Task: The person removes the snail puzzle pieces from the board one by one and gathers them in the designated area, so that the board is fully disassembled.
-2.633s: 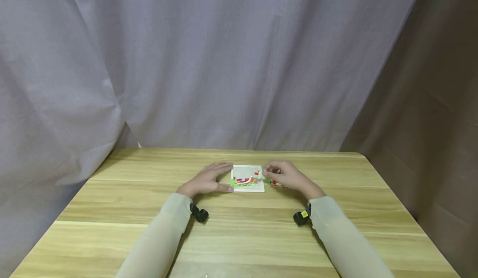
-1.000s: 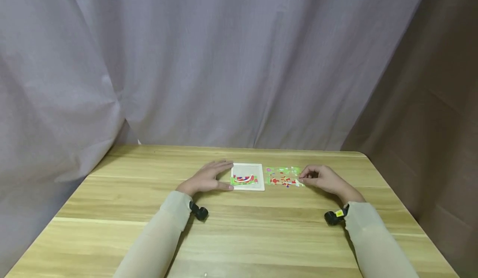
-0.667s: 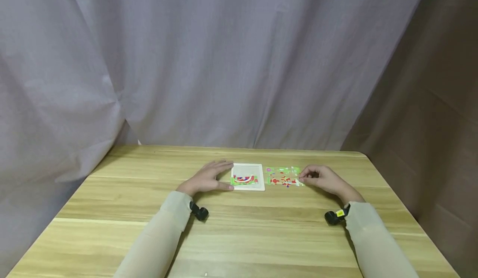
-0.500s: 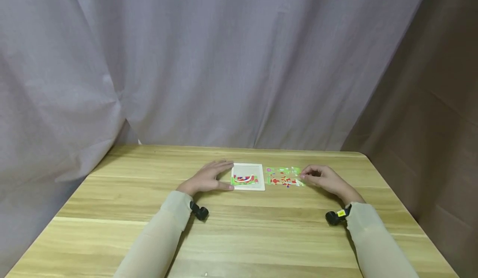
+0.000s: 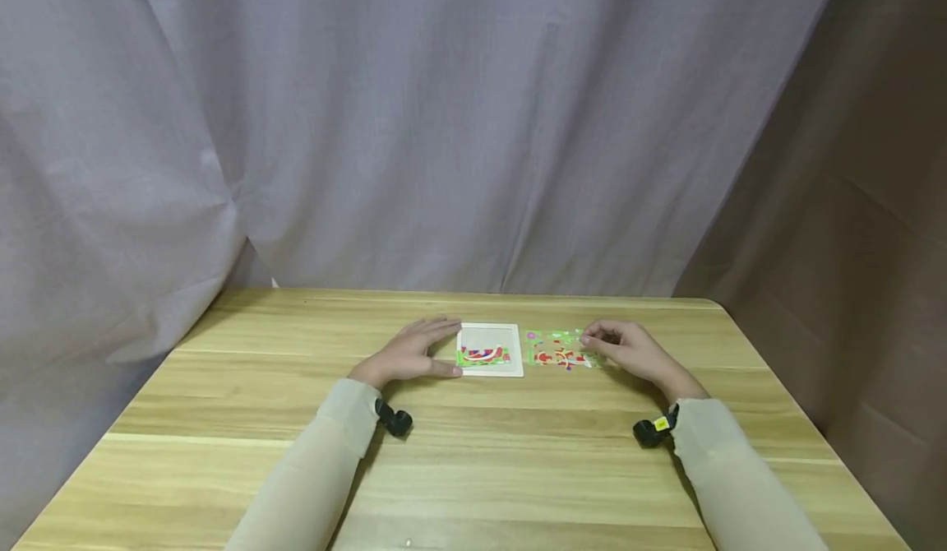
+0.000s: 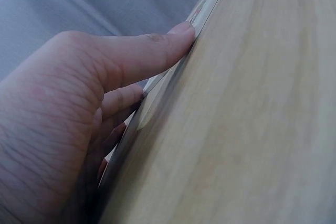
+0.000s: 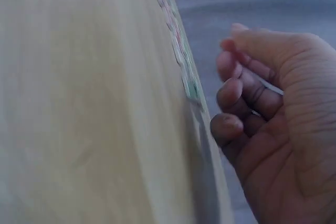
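Observation:
A white-rimmed puzzle tray (image 5: 520, 352) lies flat on the table, with joined puzzle pieces (image 5: 482, 356) in green, red, blue and white along its near part. My left hand (image 5: 409, 354) spans the tray's left side, thumb at the near corner and fingers at the far one. Its fingers are fairly straight; in the left wrist view the thumb (image 6: 142, 59) rests on the edge. Loose puzzle pieces (image 5: 555, 349) lie right of the tray. My right hand (image 5: 629, 349) is over their right end, thumb and forefinger tips together; whether a piece is between them cannot be made out.
The wooden table (image 5: 459, 469) reaches back to a grey curtain (image 5: 414, 123). A darker curtain (image 5: 836, 230) hangs at the right. Black wrist cameras (image 5: 399, 424) sit on both wrists, close above the tabletop. A tiny pale speck (image 5: 408, 543) lies near the front edge.
My right hand has gone from the tray's right edge to the loose pieces' right end, then shifted slightly left and away from me. My left hand has stayed at the tray.

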`<state>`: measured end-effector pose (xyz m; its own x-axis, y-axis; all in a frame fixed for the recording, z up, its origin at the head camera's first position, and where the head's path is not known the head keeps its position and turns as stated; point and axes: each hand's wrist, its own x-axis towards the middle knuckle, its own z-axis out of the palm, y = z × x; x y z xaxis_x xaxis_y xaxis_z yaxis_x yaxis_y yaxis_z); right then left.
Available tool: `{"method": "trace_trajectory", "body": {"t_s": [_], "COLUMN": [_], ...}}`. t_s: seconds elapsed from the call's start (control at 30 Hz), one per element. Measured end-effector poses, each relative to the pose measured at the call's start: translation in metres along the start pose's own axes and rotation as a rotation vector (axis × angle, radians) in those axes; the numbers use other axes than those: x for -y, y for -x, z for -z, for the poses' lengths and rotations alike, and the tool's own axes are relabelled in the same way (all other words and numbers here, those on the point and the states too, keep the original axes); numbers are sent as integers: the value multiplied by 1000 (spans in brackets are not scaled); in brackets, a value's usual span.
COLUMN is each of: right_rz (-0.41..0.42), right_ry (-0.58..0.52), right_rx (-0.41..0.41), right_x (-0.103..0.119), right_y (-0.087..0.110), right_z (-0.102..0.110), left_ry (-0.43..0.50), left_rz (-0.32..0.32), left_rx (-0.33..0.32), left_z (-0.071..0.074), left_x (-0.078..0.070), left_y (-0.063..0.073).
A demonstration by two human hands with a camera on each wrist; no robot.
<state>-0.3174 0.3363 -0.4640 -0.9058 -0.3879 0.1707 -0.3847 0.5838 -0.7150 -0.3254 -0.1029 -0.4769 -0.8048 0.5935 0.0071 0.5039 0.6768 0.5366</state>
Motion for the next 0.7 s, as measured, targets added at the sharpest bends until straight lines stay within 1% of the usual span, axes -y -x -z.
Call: {"method": "trace_trajectory", "body": {"t_s": [0.1,0.2,0.3,0.4,0.47,0.53,0.63,0.7], "right_rz": [19,46,102,196,259,318,355,355], "right_ry": [5,12,41,102,148,188,227,246], "right_rx": [32,107,202,268,289,290,281,281], "right_x": [11,29,53,78,92,104,117,121], "right_y": [-7,-18,-33,-48,-58,-68,-79,-83], "right_z": [-8,-21,-42,-67,-82,-96,-112,-119], "left_ry": [0,7,17,21,13,4,4,11], "left_rz": [-2,-4,2,2,-2,-3,-4,-4], "left_rx": [-7,-8,-6,-13,-13,-9,-7,-3], "left_z": [0,-1,-2,-1,0,1,1,1], "left_x": [1,3,4,5,6,7,7,7], "left_y": [-1,-2,-1,0,0,0,-1,-1]}}
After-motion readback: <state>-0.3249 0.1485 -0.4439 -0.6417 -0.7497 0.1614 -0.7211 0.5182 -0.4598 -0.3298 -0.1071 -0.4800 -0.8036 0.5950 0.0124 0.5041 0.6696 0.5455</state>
